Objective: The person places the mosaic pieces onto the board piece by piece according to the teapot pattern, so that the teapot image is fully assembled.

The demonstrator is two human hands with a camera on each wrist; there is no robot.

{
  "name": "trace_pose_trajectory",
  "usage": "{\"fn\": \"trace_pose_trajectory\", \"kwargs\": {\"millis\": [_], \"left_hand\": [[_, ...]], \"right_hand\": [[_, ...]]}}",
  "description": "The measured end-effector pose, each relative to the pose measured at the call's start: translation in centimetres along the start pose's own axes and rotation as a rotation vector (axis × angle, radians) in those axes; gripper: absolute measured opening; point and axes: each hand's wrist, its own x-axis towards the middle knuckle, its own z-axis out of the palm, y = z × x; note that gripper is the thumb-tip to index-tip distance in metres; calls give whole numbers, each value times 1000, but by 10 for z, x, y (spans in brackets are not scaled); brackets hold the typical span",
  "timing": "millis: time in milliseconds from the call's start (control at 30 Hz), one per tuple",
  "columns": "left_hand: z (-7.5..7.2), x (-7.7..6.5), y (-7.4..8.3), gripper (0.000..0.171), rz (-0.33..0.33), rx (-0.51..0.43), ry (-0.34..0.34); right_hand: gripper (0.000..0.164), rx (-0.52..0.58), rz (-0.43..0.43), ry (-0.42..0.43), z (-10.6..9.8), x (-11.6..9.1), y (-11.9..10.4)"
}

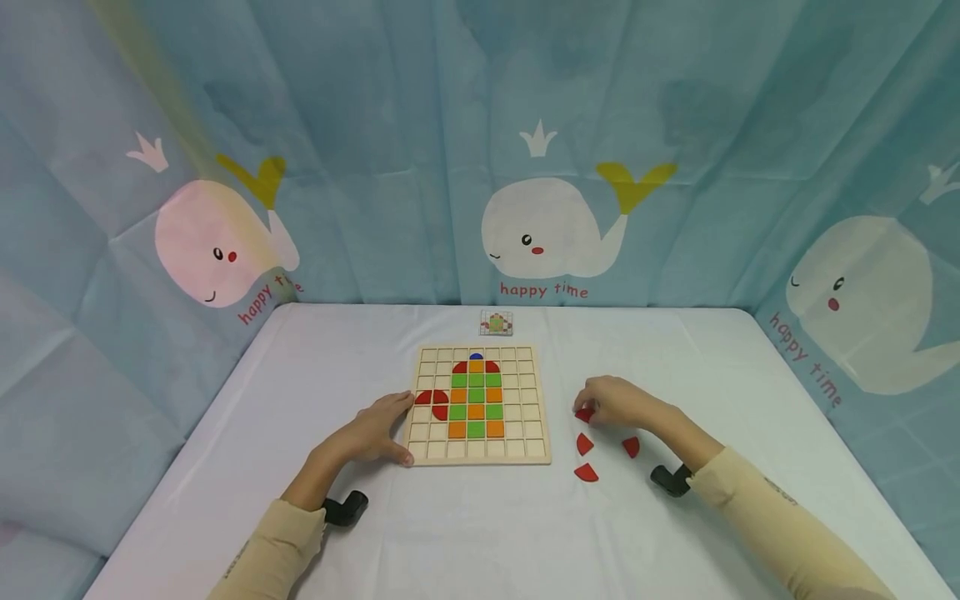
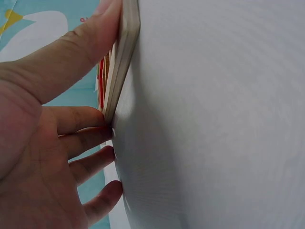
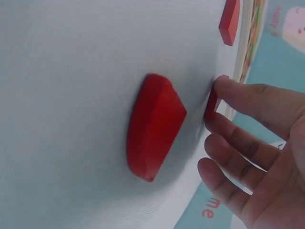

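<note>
A wooden grid board point(image 1: 528, 452) lies on the white table, with green and orange squares, red quarter-circles and a blue half-round piece set in its cells. My left hand point(image 1: 375, 429) rests against the board's left edge, thumb by the near corner and fingers fairly straight. To the right of the board, my right hand point(image 1: 617, 402) pinches a red quarter-circle piece point(image 3: 212, 102) between thumb and index finger, at the tabletop. Loose red quarter-circles lie close by: one piece point(image 1: 584, 444) nearer the board, another point(image 1: 632, 447) below the hand and a third point(image 1: 587, 473) closest to me.
Behind the board lies a small pattern card point(image 1: 497, 323) printed with a similar colored figure. A blue curtain point(image 1: 390, 242) with whale prints hangs around the table's back and sides. Black wrist mounts point(image 1: 346, 508) stick out beneath both forearms.
</note>
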Motion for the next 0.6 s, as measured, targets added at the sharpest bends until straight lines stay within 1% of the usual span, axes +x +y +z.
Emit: {"fn": "trace_pose_trajectory", "kwargs": {"millis": [233, 400, 500, 600], "left_hand": [[1, 0, 0, 108, -2, -2, 2], [1, 0, 0, 109, -1, 1, 2], [1, 0, 0, 109, -2, 1, 3], [1, 1, 0, 109, -3, 2, 3]], "right_hand": [[21, -18, -10, 21, 4, -1, 1], [21, -12, 22, 7, 3, -2, 0], [21, -10, 35, 12, 2, -4, -2], [21, -15, 27, 24, 2, -5, -2]]}}
